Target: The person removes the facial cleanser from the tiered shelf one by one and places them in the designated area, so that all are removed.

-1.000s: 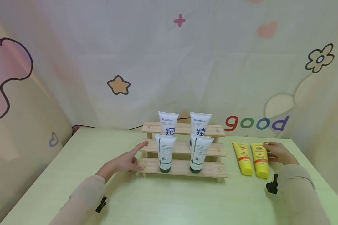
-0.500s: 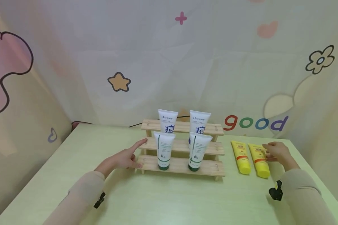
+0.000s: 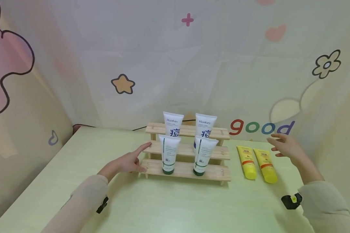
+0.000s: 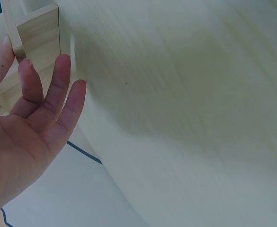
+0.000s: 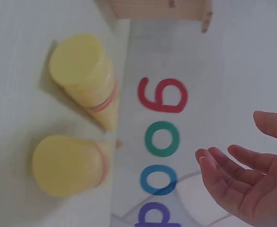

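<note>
A three-step wooden rack (image 3: 180,169) stands mid-table. Two white tubes with blue print, a left one (image 3: 172,123) and a right one (image 3: 205,123), stand upright on it, lower parts partly hidden. In front, a left green-capped white tube (image 3: 169,155) and a right green-capped tube (image 3: 203,157) stand on the lowest step. My left hand (image 3: 127,161) touches the rack's left end with index finger and thumb; its other fingers are loosely bent. Right of the rack lie two yellow tubes, one left (image 3: 246,161), one right (image 3: 266,165). Above and beside them hovers my right hand (image 3: 287,149), fingers relaxed, holding nothing.
The pale green table (image 3: 175,207) reaches back to a printed cloth backdrop (image 3: 151,64). Cloth also rises along the left and right sides. A black strap piece hangs at each sleeve, left strap (image 3: 102,205) and right strap (image 3: 291,201).
My right hand has let go of the right yellow tube and lifted up and away. That tube now lies slanted, its cap turned slightly rightward. My left hand stays at the rack.
</note>
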Motion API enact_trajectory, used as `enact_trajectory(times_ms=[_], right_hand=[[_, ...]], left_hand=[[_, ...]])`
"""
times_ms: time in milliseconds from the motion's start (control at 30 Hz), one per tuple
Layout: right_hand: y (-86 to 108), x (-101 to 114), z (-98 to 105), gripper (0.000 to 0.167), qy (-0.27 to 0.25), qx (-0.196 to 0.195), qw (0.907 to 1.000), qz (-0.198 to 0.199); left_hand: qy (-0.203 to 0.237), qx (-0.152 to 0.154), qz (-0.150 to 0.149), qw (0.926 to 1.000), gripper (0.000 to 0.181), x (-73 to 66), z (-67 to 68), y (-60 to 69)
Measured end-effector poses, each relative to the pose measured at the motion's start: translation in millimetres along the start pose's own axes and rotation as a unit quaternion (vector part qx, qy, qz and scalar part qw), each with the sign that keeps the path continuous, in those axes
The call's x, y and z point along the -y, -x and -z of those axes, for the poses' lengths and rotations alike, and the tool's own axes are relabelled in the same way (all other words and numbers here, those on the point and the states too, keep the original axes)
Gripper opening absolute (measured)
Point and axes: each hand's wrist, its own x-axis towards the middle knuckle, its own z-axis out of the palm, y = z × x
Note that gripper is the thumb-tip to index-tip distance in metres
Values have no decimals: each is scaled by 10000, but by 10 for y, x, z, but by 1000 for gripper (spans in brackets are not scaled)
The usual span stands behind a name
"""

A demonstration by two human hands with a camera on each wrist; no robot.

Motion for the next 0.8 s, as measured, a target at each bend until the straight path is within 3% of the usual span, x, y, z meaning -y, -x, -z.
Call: enact_trajectory(times_ms=[367,633,800], right_hand=[[206,417,-119,63,-109,-530,9965,635],[171,607,-296,53,-201,-779,9911,1061],[125,741,-403,53,-657,-764,9848,1416]], left_hand=[[136,65,4,9999,96,15,2,-44],[248,20,78,9997,95,49,-7,-47],[321,38,-40,9995,95,56,-8,-31]])
